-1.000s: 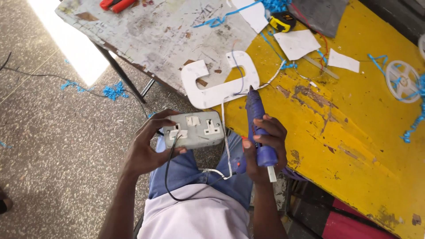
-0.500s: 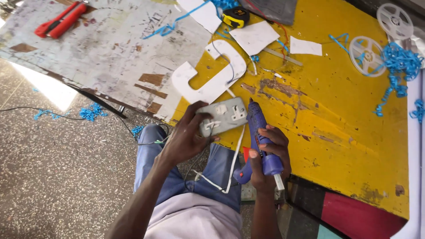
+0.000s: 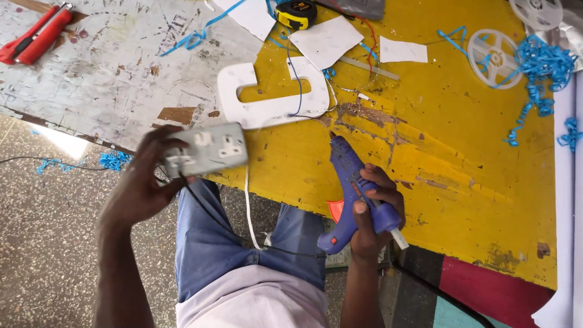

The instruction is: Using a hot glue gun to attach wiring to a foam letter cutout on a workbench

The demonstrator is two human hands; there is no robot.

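Blue glue gun, nozzle up-left

You're over a worn yellow tabletop, paint chipped, brown patches showing. Far left of it sits a scratched whitewashed board. Near left is speckled terrazzo floor, with one bright sunlit patch by the board's edge. Near right, below the table edge, red and teal painted panels.
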